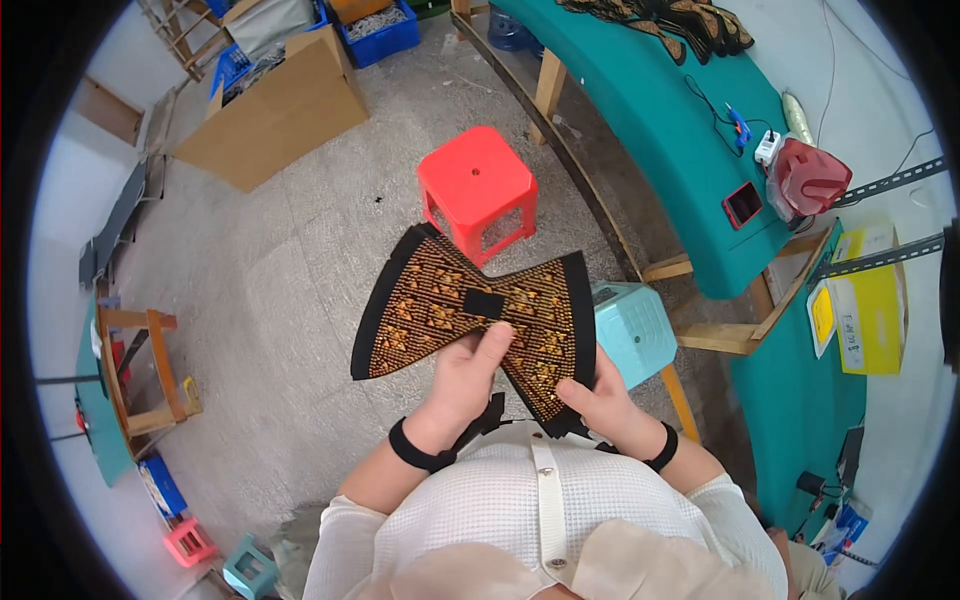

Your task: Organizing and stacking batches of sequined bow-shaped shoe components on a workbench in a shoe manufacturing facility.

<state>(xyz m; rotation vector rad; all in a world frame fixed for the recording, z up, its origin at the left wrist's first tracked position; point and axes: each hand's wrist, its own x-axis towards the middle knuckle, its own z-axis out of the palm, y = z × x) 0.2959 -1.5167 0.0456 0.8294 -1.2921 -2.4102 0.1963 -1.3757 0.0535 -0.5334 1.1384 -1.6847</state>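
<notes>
A bow-shaped bundle of black fabric pieces (420, 305), covered in rows of gold and orange beadwork, is held up in front of my chest. A black band wraps its narrow middle. My left hand (465, 380) grips it from below near that middle, thumb on top and the fingers hidden behind. At the lower right corner, my right hand (605, 400) is closed on the edge of the right flare, with its thumb on the beaded face. Several layers show along the black borders. Each wrist wears a black band.
A red stool (478, 180) stands ahead, and a light blue stool (635, 330) is to the right. On the green-covered table (670, 150) lie similar beaded pieces (690, 30), a phone (742, 205) and a blue glue gun (738, 128). A cardboard box (285, 110) sits far left.
</notes>
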